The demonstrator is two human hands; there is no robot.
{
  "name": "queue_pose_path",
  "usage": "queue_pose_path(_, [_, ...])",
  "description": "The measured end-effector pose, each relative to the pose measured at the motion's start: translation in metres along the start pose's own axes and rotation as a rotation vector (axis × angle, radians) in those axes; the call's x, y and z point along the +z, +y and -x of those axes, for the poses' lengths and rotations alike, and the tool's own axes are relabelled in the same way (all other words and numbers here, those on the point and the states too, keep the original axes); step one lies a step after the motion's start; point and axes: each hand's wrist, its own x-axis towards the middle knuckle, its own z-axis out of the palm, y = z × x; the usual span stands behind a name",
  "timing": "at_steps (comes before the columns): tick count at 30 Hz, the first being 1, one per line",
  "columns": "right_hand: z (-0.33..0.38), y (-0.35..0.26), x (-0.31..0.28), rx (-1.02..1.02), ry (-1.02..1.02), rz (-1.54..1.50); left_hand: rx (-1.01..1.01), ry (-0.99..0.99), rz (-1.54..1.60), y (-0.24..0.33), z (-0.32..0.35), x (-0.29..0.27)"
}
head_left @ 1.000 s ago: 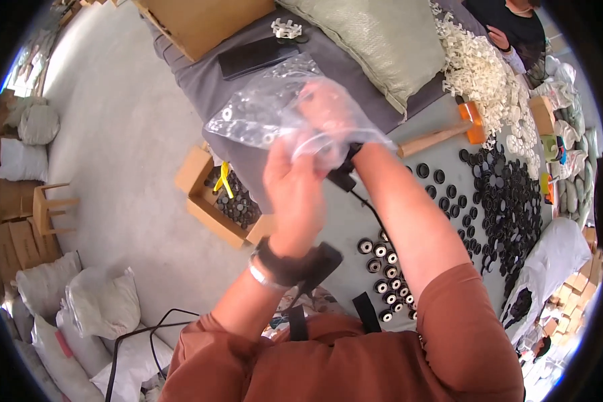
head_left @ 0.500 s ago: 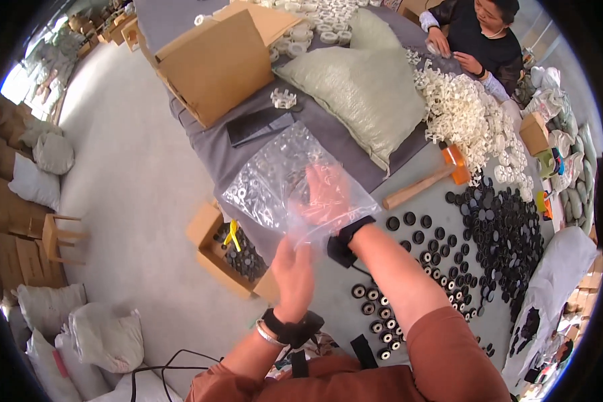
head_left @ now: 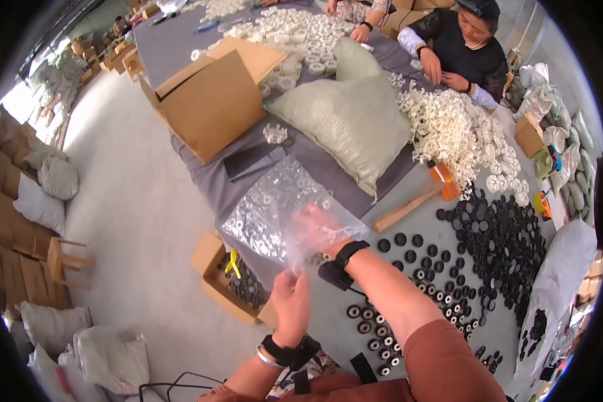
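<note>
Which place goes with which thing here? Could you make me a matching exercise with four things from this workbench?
Things:
1. clear bag
2. mallet
3. black rings
4. big carton

Places:
a. spread in a heap on the right of the table
b. held up between the left hand and the right hand
c. standing open at the table's far left edge
d. lying between the pale sack and the black rings

Pairs: 1-b, 2-d, 3-a, 4-c
</note>
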Motion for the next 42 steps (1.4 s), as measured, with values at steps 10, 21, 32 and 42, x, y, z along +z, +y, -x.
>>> queue_pose_path(10, [0.008,0.011,-0.036,0.188,0.219,-0.93,-0.135,-0.416,0.157,0.028,0.044,0.006])
queue_pose_path(21, [0.17,-0.053,-0.02,-0.102,0.729,-0.636,-0.96,-0.717,1.114,0.014,0.029,0.05])
queue_pose_path(32, [0.245,-0.038,-0.04,-0.282,0.673,-0.085,-1.028,-0.725,0.913,0.005,0.065,0.069])
queue_pose_path(42, [0.24,0.079,-0.048,0.642,0.512,-1.119,-1.188,-0.614,0.781,-0.025,0.06,0.034])
